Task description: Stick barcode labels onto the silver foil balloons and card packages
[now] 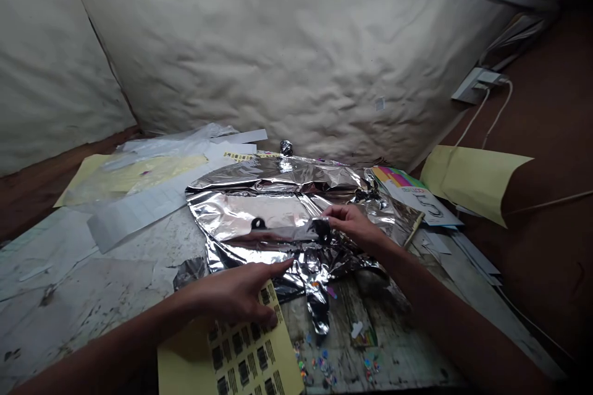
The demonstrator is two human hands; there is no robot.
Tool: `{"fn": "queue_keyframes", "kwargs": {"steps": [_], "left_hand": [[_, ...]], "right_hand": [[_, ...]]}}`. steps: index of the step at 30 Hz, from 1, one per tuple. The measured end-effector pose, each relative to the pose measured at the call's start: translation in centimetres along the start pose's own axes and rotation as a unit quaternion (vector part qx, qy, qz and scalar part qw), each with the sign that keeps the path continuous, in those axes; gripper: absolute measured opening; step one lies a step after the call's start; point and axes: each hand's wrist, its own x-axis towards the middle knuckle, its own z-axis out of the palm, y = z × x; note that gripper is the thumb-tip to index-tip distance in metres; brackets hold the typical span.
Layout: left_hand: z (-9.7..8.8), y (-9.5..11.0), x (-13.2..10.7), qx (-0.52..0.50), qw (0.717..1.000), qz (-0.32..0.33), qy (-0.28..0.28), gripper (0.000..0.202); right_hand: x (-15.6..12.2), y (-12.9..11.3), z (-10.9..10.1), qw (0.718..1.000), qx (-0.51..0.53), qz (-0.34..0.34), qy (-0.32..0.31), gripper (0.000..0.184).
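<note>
A pile of flat silver foil balloons (pixel 259 207) lies across the middle of the worktable, with black tabs and a narrow foil tail hanging toward me. My right hand (pixel 354 227) is closed in a pinch at a dark foil edge on top of the pile. Low in front, my left hand (pixel 236 296) grips a yellow-backed sheet of barcode stickers (pixel 243 358), thumb over its face. The left index finger reaches to the front edge of the foil. Whether a small label is between the right fingertips cannot be made out.
Clear plastic and paper sheets (pixel 139 213) are heaped at the left. A colourful printed packet marked 5 (pixel 428 203) lies at right, beside a curled yellow sheet (pixel 477 179). Confetti bits (pixel 324 364) dot the front edge. A power socket with cables (pixel 479 83) is on the right wall.
</note>
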Motion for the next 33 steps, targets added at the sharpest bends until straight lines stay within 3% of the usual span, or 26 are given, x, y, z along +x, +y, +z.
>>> {"fn": "queue_keyframes", "kwargs": {"steps": [2,5,8,10,12,16,19,23,27,30,33], "left_hand": [[0.0,0.1,0.0,-0.004,1.000,-0.006,0.002,0.090],[0.1,0.3,0.0,-0.018,1.000,-0.016,0.003,0.092],[0.2,0.5,-0.1,-0.023,0.999,-0.028,0.011,0.093],[0.3,0.5,-0.1,-0.030,0.999,-0.037,0.014,0.094],[0.4,0.5,0.0,-0.039,0.998,-0.043,0.014,0.095],[0.5,-0.3,0.0,-0.025,0.999,-0.028,0.029,0.093],[0.7,-1.4,0.2,-0.035,0.999,-0.001,0.022,0.092],[1.3,-2.6,1.7,-0.051,0.996,0.037,0.055,0.090],[1.7,-3.0,4.0,-0.050,0.996,0.054,0.052,0.079],[1.7,-3.4,4.5,-0.057,0.996,0.062,0.041,0.071],[1.5,-3.9,4.2,-0.056,0.994,0.083,0.033,0.079]], "right_hand": [[1.0,-0.5,-0.6,0.993,-0.078,-0.041,0.083,0.027],[3.5,-2.2,-2.4,0.941,-0.280,-0.105,0.159,0.021],[7.5,-4.9,-4.7,0.901,-0.419,-0.068,0.084,0.019],[11.0,-6.8,-6.0,0.896,-0.443,-0.018,0.019,0.017],[14.6,-8.4,-6.5,0.891,-0.453,0.002,0.017,0.015],[20.8,-9.5,-5.0,0.870,-0.486,-0.001,0.086,0.012],[23.2,-8.7,-2.7,0.850,-0.508,-0.020,0.137,0.022],[23.3,-6.3,0.1,0.840,-0.526,-0.048,0.122,0.033],[20.2,-4.0,1.6,0.832,-0.542,-0.092,0.077,0.037],[15.8,-2.7,0.8,0.822,-0.550,-0.126,0.073,0.043],[11.1,-1.1,-2.3,0.815,-0.555,-0.118,0.119,0.042]]}}
